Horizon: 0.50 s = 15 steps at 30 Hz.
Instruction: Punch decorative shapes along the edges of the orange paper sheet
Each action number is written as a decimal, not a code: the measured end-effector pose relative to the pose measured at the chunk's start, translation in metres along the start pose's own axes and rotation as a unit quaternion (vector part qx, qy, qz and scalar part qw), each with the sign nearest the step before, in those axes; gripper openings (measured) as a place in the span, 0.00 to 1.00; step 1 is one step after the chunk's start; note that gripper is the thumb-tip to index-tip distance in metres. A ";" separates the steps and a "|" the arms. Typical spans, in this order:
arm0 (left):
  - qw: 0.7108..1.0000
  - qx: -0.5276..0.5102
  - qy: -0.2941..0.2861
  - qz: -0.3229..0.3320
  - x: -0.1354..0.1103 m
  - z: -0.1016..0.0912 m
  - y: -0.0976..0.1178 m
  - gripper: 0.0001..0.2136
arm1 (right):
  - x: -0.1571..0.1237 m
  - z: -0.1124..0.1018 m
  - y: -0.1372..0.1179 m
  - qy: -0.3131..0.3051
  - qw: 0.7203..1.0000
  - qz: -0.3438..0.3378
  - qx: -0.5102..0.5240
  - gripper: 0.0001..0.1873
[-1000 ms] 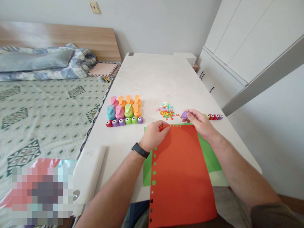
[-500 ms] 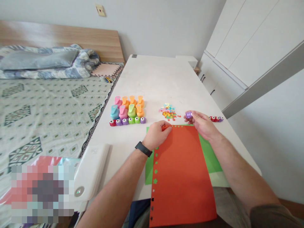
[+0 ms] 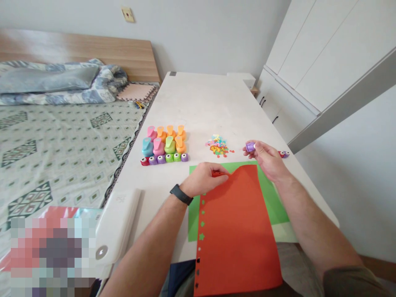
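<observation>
An orange-red paper sheet (image 3: 235, 231) lies over a green sheet (image 3: 272, 202) at the near edge of the white table (image 3: 201, 103). Small shapes are punched along its left edge. My left hand (image 3: 204, 179) is closed on the sheet's top left corner and lifts it a little. My right hand (image 3: 266, 159) pinches a small purple punch (image 3: 250, 146) just above the table, past the sheets' far right corner. A heap of coloured paper cut-outs (image 3: 218, 145) lies between my hands and slightly farther away.
Several pastel lever punches (image 3: 163, 139) stand in rows left of centre, with a line of small round punches (image 3: 163, 159) in front. Two more small punches (image 3: 284, 154) lie behind my right hand. A white device (image 3: 116, 225) sits at the table's near left corner. A bed (image 3: 62, 136) is on the left.
My right hand has carried the purple punch right and away from the orange-red sheet. My left hand has drawn the sheet's top corner back and raised it, uncovering more green.
</observation>
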<state>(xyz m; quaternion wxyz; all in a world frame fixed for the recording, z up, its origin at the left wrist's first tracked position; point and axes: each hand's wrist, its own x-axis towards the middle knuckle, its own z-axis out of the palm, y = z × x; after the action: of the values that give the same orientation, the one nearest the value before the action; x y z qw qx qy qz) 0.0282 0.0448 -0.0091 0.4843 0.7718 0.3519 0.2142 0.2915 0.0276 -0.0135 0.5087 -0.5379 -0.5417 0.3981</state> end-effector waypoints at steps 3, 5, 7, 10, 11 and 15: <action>0.998 -0.012 -0.054 0.018 -0.002 -0.001 0.001 0.10 | -0.002 -0.003 -0.003 -0.013 1.000 -0.008 0.007 0.22; 0.996 -0.020 -0.078 0.030 -0.003 -0.001 0.000 0.09 | -0.004 -0.005 -0.006 -0.028 1.000 -0.008 0.004 0.22; 0.994 -0.026 -0.098 0.042 -0.004 -0.002 -0.001 0.09 | -0.006 -0.009 -0.010 -0.047 0.999 -0.002 -0.007 0.22; 0.990 -0.029 -0.126 0.062 -0.003 -0.003 -0.001 0.08 | -0.008 -0.016 -0.015 -0.078 0.997 0.005 -0.013 0.21; 0.988 -0.030 -0.135 0.068 -0.002 -0.003 -0.001 0.08 | -0.008 -0.018 -0.016 -0.087 0.996 0.006 -0.011 0.21; 0.982 -0.036 -0.163 0.087 -0.001 -0.004 -0.001 0.08 | -0.009 -0.021 -0.015 -0.112 0.994 0.009 -0.004 0.19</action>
<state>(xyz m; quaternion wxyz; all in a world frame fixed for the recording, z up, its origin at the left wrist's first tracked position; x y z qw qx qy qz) 0.0247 0.0462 -0.0082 0.5423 0.8060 0.1923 0.1393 0.3080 0.0147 0.0038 0.4393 -0.4966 -0.5919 0.4583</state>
